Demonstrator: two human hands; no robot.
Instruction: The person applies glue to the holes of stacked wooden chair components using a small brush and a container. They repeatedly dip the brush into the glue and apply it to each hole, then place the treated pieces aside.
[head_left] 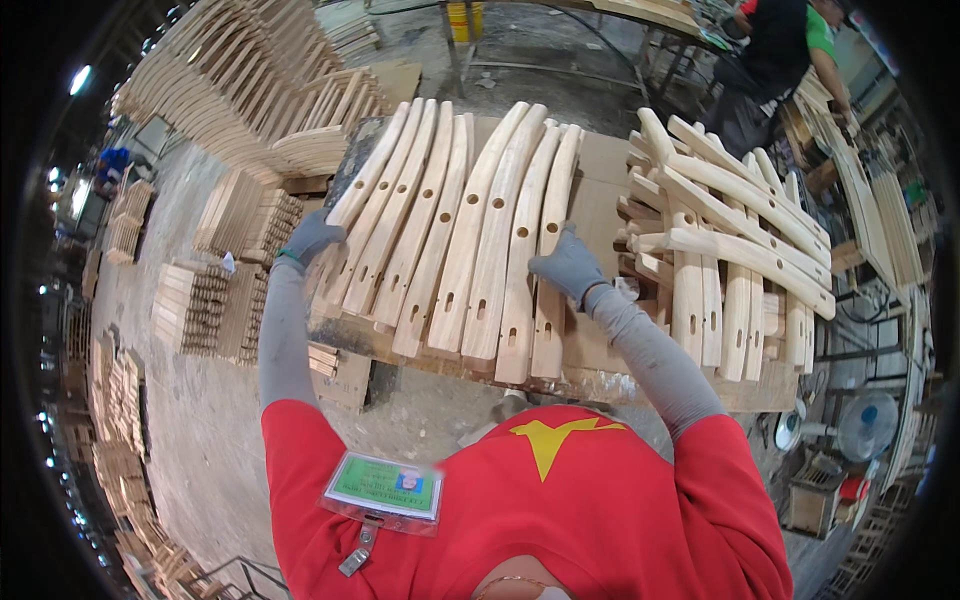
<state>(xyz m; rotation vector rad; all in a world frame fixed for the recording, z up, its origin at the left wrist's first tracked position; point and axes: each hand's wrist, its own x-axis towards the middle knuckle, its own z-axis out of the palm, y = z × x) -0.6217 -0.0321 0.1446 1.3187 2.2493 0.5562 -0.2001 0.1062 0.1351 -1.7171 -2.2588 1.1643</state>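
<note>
Several pale, curved wooden chair legs (480, 215) lie side by side in a fanned row on the worktable (600, 200) in front of me. Most show a round hole near the middle and a slot close to the near end. At the row's left side, my gray-gloved left hand (315, 238) is closed at the edge of the outermost leg (375, 165), its fingertips partly hidden. My right hand (570, 265), also in a gray glove, grips the rightmost leg (551, 315), with the thumb on top and the other fingers along its outer side.
A crisscrossed heap of similar legs (740, 240) fills the table's right side. Tall stacks of wooden parts (250, 90) rise at the far left, with smaller piles (205, 305) on the floor. Another person (775, 60) stands at the back right. A fan (866, 425) sits at right.
</note>
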